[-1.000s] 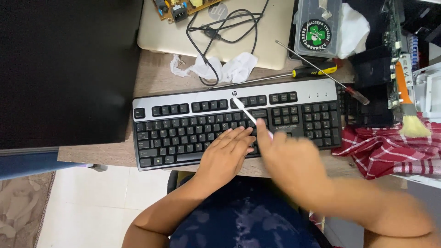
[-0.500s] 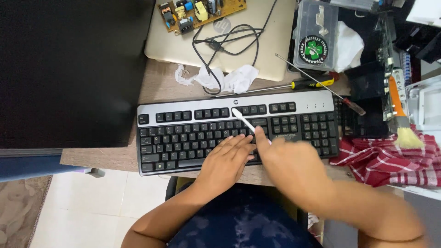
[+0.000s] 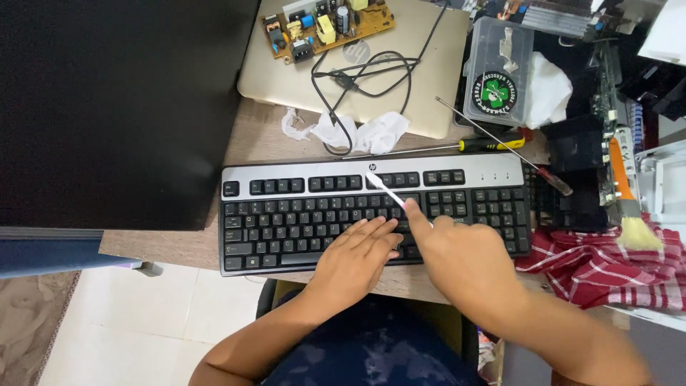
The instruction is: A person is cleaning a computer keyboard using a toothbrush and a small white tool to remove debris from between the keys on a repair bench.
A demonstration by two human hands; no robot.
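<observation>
— So, what's hard to see?
— The right hand (image 3: 464,261) pinches a thin white stick (image 3: 386,191); its grip end is hidden. The left hand (image 3: 357,257) lies flat and open on the keyboard (image 3: 286,221).
— Changed?
— Hardly; the stick stays over the upper key rows.

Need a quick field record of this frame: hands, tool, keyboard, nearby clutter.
left hand: flat on the keyboard's lower key rows
right hand: pinching a thin white swab
white swab: tip on the upper key rows
keyboard: black and silver, on a wooden desk
behind it: crumpled tissue, yellow-handled screwdriver, closed laptop with circuit board and black cable
right side: red checked cloth, brush
</observation>
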